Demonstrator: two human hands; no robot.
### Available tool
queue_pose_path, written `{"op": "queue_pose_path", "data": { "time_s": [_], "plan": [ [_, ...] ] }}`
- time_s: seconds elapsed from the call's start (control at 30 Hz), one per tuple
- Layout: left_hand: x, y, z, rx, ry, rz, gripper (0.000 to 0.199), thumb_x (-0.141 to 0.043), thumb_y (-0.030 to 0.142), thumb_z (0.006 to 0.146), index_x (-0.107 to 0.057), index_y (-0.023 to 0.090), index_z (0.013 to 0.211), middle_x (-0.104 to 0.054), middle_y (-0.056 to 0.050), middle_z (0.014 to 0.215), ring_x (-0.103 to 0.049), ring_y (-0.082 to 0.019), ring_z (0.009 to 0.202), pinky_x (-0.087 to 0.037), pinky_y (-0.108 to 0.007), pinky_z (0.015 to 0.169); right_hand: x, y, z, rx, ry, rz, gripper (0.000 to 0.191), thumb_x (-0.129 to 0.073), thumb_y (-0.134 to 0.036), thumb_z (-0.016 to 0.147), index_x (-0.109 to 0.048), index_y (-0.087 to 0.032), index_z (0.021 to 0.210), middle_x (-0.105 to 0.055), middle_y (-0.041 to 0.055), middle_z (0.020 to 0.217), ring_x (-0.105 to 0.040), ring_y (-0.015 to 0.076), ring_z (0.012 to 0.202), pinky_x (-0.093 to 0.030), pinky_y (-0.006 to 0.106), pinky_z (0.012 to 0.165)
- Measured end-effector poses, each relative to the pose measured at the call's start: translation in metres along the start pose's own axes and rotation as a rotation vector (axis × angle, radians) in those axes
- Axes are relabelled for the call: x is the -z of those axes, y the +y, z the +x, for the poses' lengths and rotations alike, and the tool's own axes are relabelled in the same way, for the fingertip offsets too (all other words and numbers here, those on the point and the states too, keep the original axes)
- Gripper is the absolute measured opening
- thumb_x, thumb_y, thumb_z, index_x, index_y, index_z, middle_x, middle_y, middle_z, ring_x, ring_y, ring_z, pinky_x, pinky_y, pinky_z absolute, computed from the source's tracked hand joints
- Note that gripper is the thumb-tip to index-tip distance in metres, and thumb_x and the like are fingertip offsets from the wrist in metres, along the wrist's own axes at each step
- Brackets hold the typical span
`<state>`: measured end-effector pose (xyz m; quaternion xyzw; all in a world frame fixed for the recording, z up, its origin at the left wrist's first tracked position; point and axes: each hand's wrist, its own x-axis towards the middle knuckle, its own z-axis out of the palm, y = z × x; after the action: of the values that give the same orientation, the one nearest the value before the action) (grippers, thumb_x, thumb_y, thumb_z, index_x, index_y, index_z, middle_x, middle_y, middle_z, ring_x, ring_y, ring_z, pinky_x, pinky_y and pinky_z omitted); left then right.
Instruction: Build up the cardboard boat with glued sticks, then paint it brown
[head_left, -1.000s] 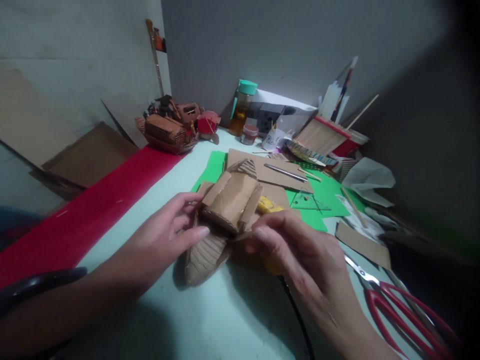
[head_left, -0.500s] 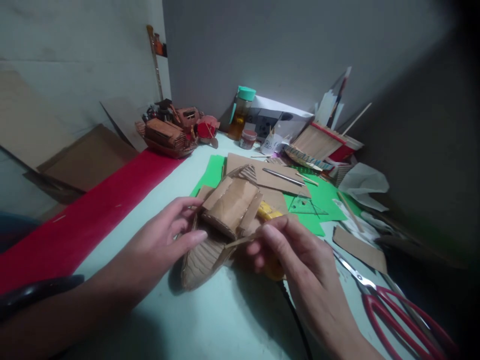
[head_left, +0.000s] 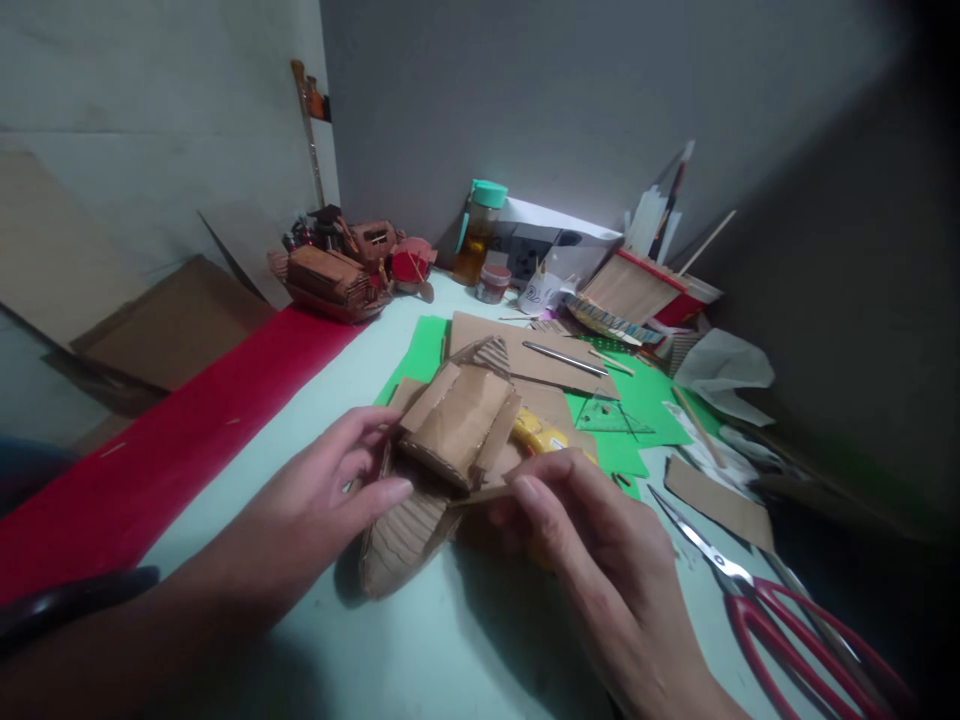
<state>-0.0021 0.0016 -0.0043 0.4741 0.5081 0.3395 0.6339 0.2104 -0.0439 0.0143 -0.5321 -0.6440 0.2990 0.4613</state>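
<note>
A cardboard model boat (head_left: 409, 525) with a curved cardboard cabin roof (head_left: 457, 420) lies on the pale table. My left hand (head_left: 341, 490) is at the boat's left side, its fingers behind the hull edge and its thumb over the deck; it grips the boat. Between thumb and fingers, my right hand (head_left: 577, 540) pinches a thin cardboard strip (head_left: 480, 496). The strip's far tip meets the boat's right edge near the front of the cabin. Partly hidden behind my right hand lies a yellow glue gun (head_left: 536, 432).
Red-handled scissors (head_left: 724, 565) lie open on the right, beside a cardboard piece (head_left: 716, 500). Behind the boat are green sheets (head_left: 660, 415), a set square (head_left: 611, 415) and a metal pen-like tool (head_left: 562, 357). Finished model boats (head_left: 330, 275) and a bottle (head_left: 480, 235) stand farther back.
My right hand has shifted slightly, and the strip now lies flatter against the boat's edge. More of the yellow glue gun shows. My left hand stays on the boat.
</note>
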Motion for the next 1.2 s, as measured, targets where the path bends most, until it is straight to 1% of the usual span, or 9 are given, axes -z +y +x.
{"op": "queue_pose_path", "data": {
  "time_s": [0.13,0.3,0.43,0.5,0.67,0.83,1.07,1.13,1.2],
  "plan": [
    [0.003,-0.003,0.000,-0.008,-0.010,0.053,0.061,-0.074,0.055,0.084,-0.050,0.035,0.137,-0.066,-0.009,0.134,-0.061,-0.036,0.131,-0.059,-0.046,0.097,0.001,0.000,0.001,-0.013,0.015,0.014,0.023,-0.059,-0.031,0.101,-0.065,-0.021,0.082,-0.071,-0.0020,0.069,-0.067,0.0081,0.058,-0.053,0.013,0.054],
    [0.009,-0.007,0.000,-0.061,0.090,0.238,0.066,-0.071,0.068,0.080,-0.053,0.038,0.136,-0.065,-0.009,0.126,-0.064,-0.038,0.123,-0.061,-0.046,0.090,0.004,0.000,0.002,-0.001,0.035,0.008,0.025,-0.059,-0.033,0.101,-0.066,-0.020,0.080,-0.068,-0.0021,0.069,-0.062,0.0078,0.054,-0.050,0.014,0.050],
    [0.011,-0.005,-0.001,-0.104,0.028,0.298,0.069,-0.068,0.068,0.083,-0.047,0.038,0.142,-0.066,-0.008,0.119,-0.067,-0.033,0.115,-0.059,-0.046,0.092,0.006,0.001,0.002,-0.010,0.047,-0.026,0.028,-0.057,-0.033,0.103,-0.065,-0.021,0.079,-0.067,-0.0023,0.067,-0.062,0.0087,0.056,-0.049,0.016,0.051],
    [0.010,-0.003,0.000,-0.101,0.014,0.288,0.071,-0.070,0.067,0.082,-0.047,0.035,0.141,-0.065,-0.009,0.121,-0.066,-0.034,0.117,-0.059,-0.047,0.093,0.007,0.001,0.003,-0.002,0.044,-0.022,0.028,-0.056,-0.033,0.103,-0.064,-0.021,0.079,-0.067,-0.0016,0.068,-0.063,0.0095,0.057,-0.050,0.017,0.053],
    [0.005,0.003,0.003,-0.056,-0.001,0.110,0.071,-0.077,0.061,0.076,-0.048,0.030,0.133,-0.064,-0.011,0.128,-0.060,-0.034,0.128,-0.058,-0.043,0.098,0.005,0.005,0.001,0.081,0.014,-0.077,0.023,-0.051,-0.030,0.105,-0.063,-0.022,0.087,-0.069,0.0001,0.071,-0.066,0.0125,0.060,-0.052,0.022,0.056],
    [0.004,0.006,0.005,-0.115,0.031,0.130,0.070,-0.075,0.064,0.078,-0.046,0.027,0.130,-0.064,-0.013,0.131,-0.059,-0.035,0.131,-0.056,-0.043,0.099,0.004,0.009,0.001,0.171,0.016,-0.185,0.019,-0.048,-0.027,0.104,-0.062,-0.021,0.092,-0.072,0.0013,0.075,-0.065,0.0136,0.064,-0.050,0.026,0.061],
    [0.009,0.000,0.008,-0.167,-0.011,0.197,0.059,-0.065,0.060,0.090,-0.043,0.029,0.134,-0.064,-0.009,0.123,-0.063,-0.030,0.122,-0.054,-0.041,0.100,0.016,-0.003,0.005,0.226,0.117,-0.143,0.018,-0.053,-0.024,0.102,-0.063,-0.020,0.087,-0.069,0.0008,0.075,-0.064,0.0129,0.066,-0.050,0.024,0.063],
    [0.015,-0.003,0.008,-0.210,0.062,0.267,0.059,-0.064,0.063,0.088,-0.046,0.028,0.132,-0.064,-0.006,0.110,-0.066,-0.031,0.114,-0.056,-0.042,0.096,0.019,-0.006,0.004,0.253,0.128,-0.120,0.019,-0.055,-0.025,0.101,-0.062,-0.020,0.083,-0.069,0.0000,0.073,-0.064,0.0126,0.064,-0.050,0.023,0.062],
    [0.020,-0.004,0.004,-0.323,0.232,0.378,0.054,-0.065,0.064,0.087,-0.052,0.030,0.127,-0.061,-0.003,0.099,-0.064,-0.031,0.108,-0.054,-0.041,0.095,0.021,-0.008,0.002,0.291,0.113,-0.101,0.022,-0.058,-0.028,0.100,-0.061,-0.021,0.080,-0.068,-0.0008,0.069,-0.063,0.0124,0.062,-0.050,0.023,0.061]
  ]
}}
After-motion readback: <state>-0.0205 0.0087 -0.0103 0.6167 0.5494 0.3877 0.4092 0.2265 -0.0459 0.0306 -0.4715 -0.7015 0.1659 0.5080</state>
